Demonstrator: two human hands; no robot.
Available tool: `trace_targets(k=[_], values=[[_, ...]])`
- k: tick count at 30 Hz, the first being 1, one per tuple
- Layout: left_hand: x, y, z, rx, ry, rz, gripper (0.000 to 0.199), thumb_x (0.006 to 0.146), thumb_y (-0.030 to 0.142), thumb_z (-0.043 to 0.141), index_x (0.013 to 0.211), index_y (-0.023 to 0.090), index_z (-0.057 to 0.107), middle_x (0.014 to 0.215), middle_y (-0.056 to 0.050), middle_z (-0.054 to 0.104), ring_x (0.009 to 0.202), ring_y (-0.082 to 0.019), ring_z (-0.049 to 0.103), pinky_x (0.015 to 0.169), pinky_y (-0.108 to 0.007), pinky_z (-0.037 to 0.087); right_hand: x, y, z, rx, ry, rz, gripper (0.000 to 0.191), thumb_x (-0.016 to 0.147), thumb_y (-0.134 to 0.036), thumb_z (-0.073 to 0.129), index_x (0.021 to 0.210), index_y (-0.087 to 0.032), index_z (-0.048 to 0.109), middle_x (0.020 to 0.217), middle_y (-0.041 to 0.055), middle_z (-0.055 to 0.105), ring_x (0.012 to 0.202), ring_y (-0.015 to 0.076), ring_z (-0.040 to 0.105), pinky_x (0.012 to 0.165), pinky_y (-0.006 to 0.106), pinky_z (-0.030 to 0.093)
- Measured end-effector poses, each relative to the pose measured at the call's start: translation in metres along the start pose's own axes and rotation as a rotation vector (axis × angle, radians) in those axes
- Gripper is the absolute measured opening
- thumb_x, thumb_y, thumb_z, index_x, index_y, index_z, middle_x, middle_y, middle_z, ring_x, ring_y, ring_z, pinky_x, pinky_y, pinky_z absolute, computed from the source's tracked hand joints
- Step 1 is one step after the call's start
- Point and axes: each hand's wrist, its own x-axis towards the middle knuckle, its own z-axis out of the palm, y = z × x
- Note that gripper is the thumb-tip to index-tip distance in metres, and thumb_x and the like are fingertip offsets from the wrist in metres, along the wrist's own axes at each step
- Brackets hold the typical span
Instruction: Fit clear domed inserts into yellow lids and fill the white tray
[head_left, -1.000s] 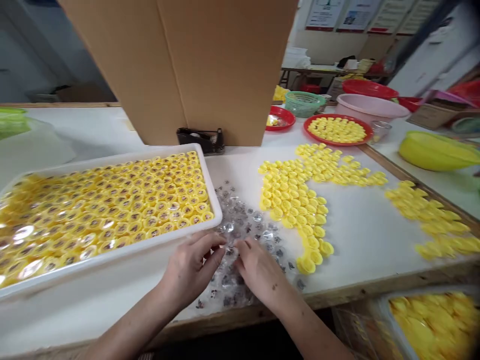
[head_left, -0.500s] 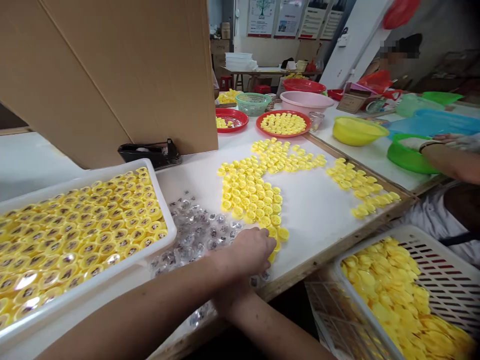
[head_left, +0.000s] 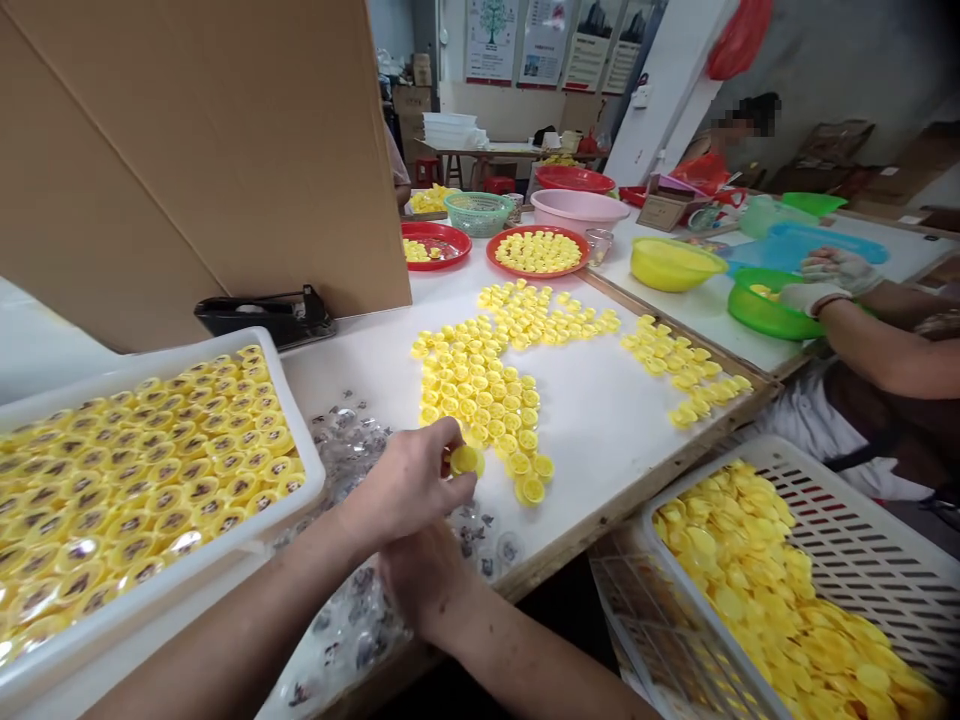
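Pinched between the fingertips of my left hand (head_left: 420,475) is a small yellow plastic cup (head_left: 463,460), lifted off the white table. My right hand (head_left: 420,570) crosses beneath the left, low over a scatter of clear discs with dark printed pictures (head_left: 360,615); its fingers are hidden. Just beyond my left hand lies a spread of shallow round yellow cups (head_left: 487,390). To the left, a white tray (head_left: 296,430) is filled with rows of yellow cups that have printed pictures inside.
A black tape dispenser (head_left: 262,315) stands by a tall cardboard sheet (head_left: 225,150). A white basket (head_left: 877,540) of yellow pieces sits at lower right, below the table edge. Red plates, including one with yellow cups (head_left: 495,258), are farther back. A gloved co-worker's hand (head_left: 810,297) is at a green bowl (head_left: 772,318).
My left hand has drawn back leftward from the near end of the yellow cups, now with one cup in its fingers. The view has swung slightly right.
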Motion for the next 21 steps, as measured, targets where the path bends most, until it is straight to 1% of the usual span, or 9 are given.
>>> trace_targets(k=[3,4,6,9,12,15,18,21], values=[[-0.026,-0.016,-0.024,-0.142,0.164,-0.103,0.012,0.069,0.025,0.057,0.078,0.019,0.052,0.065,0.004,0.058,0.056,-0.009,0.052,0.055,-0.021,0.04,-0.004,0.003,-0.004,0.068,-0.001,-0.069,0.015,0.089,-0.02,0.047,0.089,-0.016,0.062,0.082,0.0059,0.066,0.072,0.0187,0.063,0.067,0.033,0.052],[-0.036,-0.023,-0.029,-0.173,0.206,-0.127,0.012,0.07,0.025,0.057,0.079,0.02,0.053,0.067,0.004,0.058,0.056,-0.009,0.052,0.055,-0.021,0.04,-0.004,0.005,-0.006,0.101,0.016,-0.067,0.016,0.088,-0.018,0.045,0.087,-0.017,0.061,0.078,0.0061,0.067,0.069,0.0192,0.063,0.065,0.032,0.052],[-0.056,-0.036,-0.032,-0.236,0.256,-0.174,0.013,0.071,0.025,0.057,0.082,0.019,0.055,0.068,0.004,0.058,0.056,-0.008,0.05,0.055,-0.02,0.04,0.0,0.011,-0.011,0.176,0.065,-0.038,0.018,0.087,-0.015,0.042,0.093,-0.017,0.059,0.078,0.0059,0.067,0.068,0.0186,0.064,0.063,0.03,0.052],[-0.082,-0.055,-0.023,-0.305,0.269,-0.254,0.017,0.071,0.024,0.058,0.087,0.019,0.057,0.067,0.004,0.056,0.057,-0.009,0.049,0.054,-0.02,0.041,0.007,0.017,-0.02,0.266,0.138,0.023,0.02,0.089,-0.016,0.042,0.105,-0.018,0.054,0.088,0.0069,0.069,0.074,0.0168,0.066,0.068,0.028,0.054],[-0.096,-0.069,-0.004,-0.37,0.269,-0.326,0.02,0.07,0.021,0.059,0.09,0.018,0.06,0.067,0.003,0.058,0.059,-0.009,0.05,0.056,-0.021,0.041,0.012,0.013,-0.03,0.29,0.191,0.024,0.017,0.089,-0.018,0.046,0.102,-0.019,0.057,0.09,0.0066,0.069,0.076,0.0168,0.067,0.07,0.029,0.055],[-0.097,-0.073,0.011,-0.463,0.268,-0.34,0.018,0.07,0.021,0.06,0.087,0.018,0.062,0.07,0.002,0.061,0.06,-0.01,0.051,0.056,-0.021,0.042,0.015,0.001,-0.037,0.235,0.203,-0.119,0.016,0.087,-0.014,0.048,0.097,-0.02,0.06,0.088,0.0062,0.068,0.079,0.0172,0.066,0.074,0.03,0.054],[-0.094,-0.071,0.017,-0.55,0.273,-0.33,0.016,0.069,0.021,0.061,0.084,0.018,0.064,0.07,0.001,0.061,0.06,-0.011,0.051,0.055,-0.021,0.041,0.013,-0.009,-0.041,0.181,0.155,-0.265,0.02,0.087,-0.01,0.048,0.1,-0.019,0.06,0.094,0.0086,0.068,0.09,0.0189,0.064,0.081,0.032,0.053],[-0.093,-0.071,0.016,-0.633,0.292,-0.332,0.017,0.068,0.021,0.063,0.085,0.018,0.064,0.071,0.001,0.061,0.061,-0.011,0.052,0.055,-0.022,0.041,0.012,-0.012,-0.045,0.17,0.068,-0.296,0.022,0.087,-0.012,0.05,0.105,-0.019,0.061,0.106,0.0106,0.066,0.099,0.0207,0.062,0.086,0.036,0.053]])
